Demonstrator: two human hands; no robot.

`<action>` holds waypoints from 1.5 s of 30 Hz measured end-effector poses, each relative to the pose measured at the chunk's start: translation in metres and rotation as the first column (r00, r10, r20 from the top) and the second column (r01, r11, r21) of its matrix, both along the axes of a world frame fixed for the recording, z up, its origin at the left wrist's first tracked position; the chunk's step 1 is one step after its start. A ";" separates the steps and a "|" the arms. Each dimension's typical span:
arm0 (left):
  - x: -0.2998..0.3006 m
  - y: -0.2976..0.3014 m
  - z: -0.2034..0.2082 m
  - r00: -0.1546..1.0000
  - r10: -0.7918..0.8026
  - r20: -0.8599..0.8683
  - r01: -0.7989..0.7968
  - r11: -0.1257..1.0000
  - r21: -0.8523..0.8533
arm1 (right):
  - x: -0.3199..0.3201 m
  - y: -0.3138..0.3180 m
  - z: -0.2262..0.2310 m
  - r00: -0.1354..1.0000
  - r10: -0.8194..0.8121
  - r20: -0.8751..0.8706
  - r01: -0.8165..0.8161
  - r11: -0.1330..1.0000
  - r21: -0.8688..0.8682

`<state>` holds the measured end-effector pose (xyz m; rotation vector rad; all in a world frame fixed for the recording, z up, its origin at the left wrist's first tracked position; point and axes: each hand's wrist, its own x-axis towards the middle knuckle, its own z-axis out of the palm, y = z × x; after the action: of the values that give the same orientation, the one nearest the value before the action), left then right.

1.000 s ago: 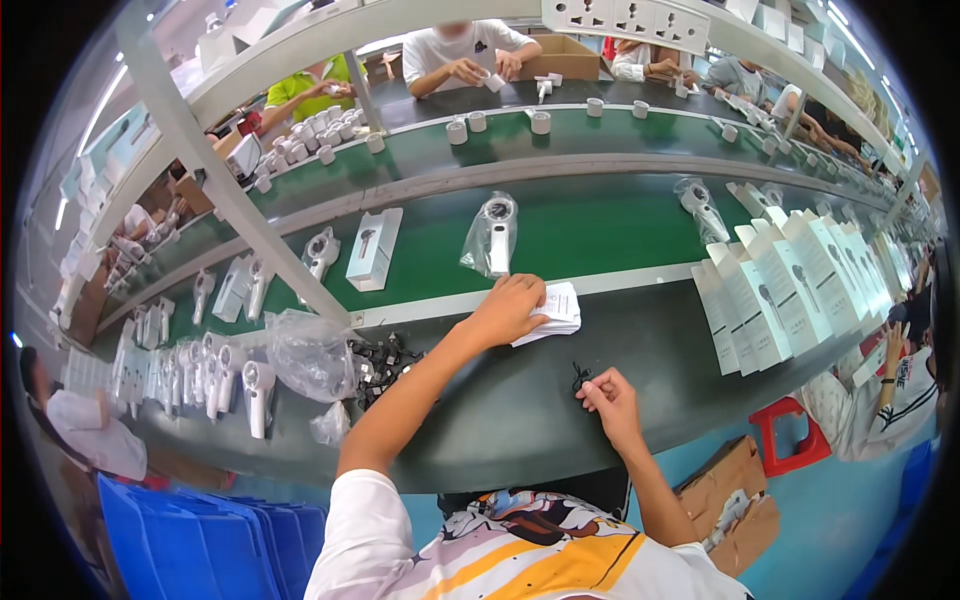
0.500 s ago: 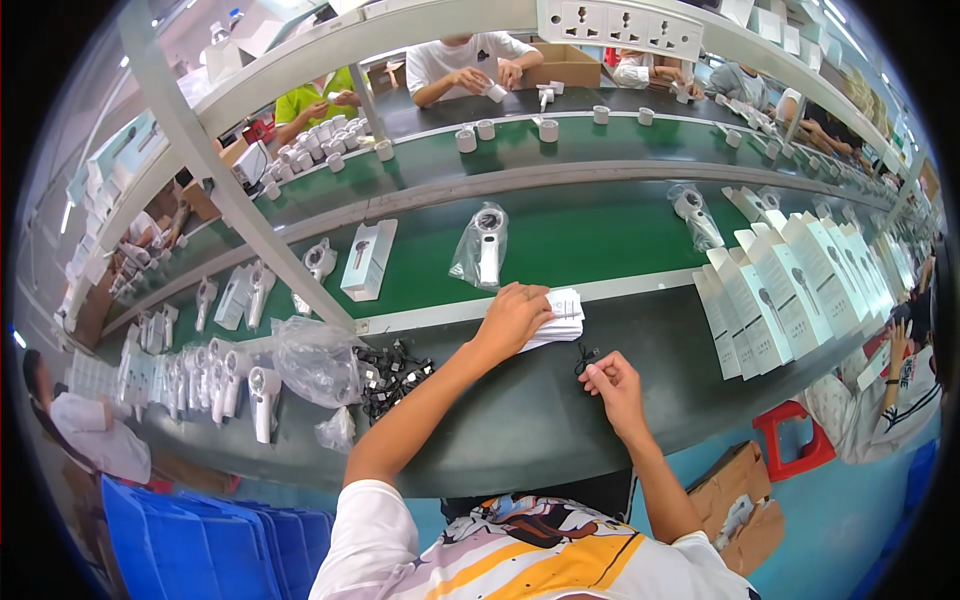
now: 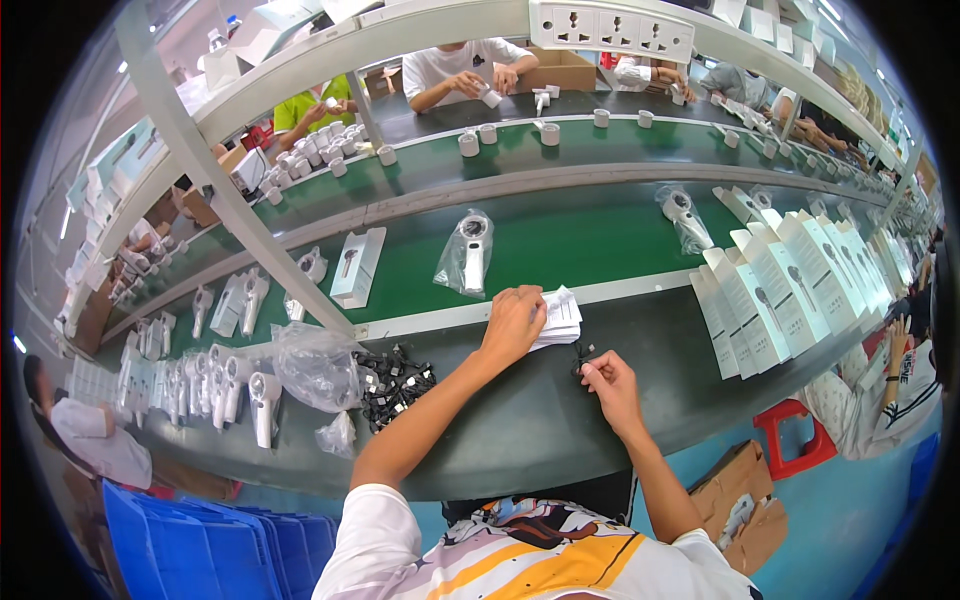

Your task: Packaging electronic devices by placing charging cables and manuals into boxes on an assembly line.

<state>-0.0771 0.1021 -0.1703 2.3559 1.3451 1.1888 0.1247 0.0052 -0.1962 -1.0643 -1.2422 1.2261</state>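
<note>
1. The stack of papers, white and with print on top, lay on the dark bench; I take it as the landmark for all places.
2. The left hand rested on the left side of the stack, with its fingers pointing away from the person. If its grip was closed on the papers, I cannot tell, because the thumb was not clearly seen.
3. The right hand was to the right of the stack and closer to the person. Its grip pinched a small black cable between thumb and fingers, and this cable was just beside the near edge of the stack.
4. To the left of the stack, beyond the left forearm, there was a heap of black cables; further left were a clear plastic bag and a row of white handheld devices with round heads.
5. To the right of the stack, well apart from it, many pale boxes leaned one against another.
6. Beyond the stack there was a green belt. On it, a bagged device lay to the far left of the stack.
</note>
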 end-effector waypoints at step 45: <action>0.017 -0.135 -0.012 0.942 -0.178 -0.284 0.058 0.921 -0.385 | -0.005 -0.014 0.009 0.420 -0.047 0.906 -0.537 0.792 0.290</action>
<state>-0.0606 -0.0328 -0.1818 2.3632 1.3468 0.4778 0.1193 -0.0084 -0.1874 -1.0903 -2.5082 0.3107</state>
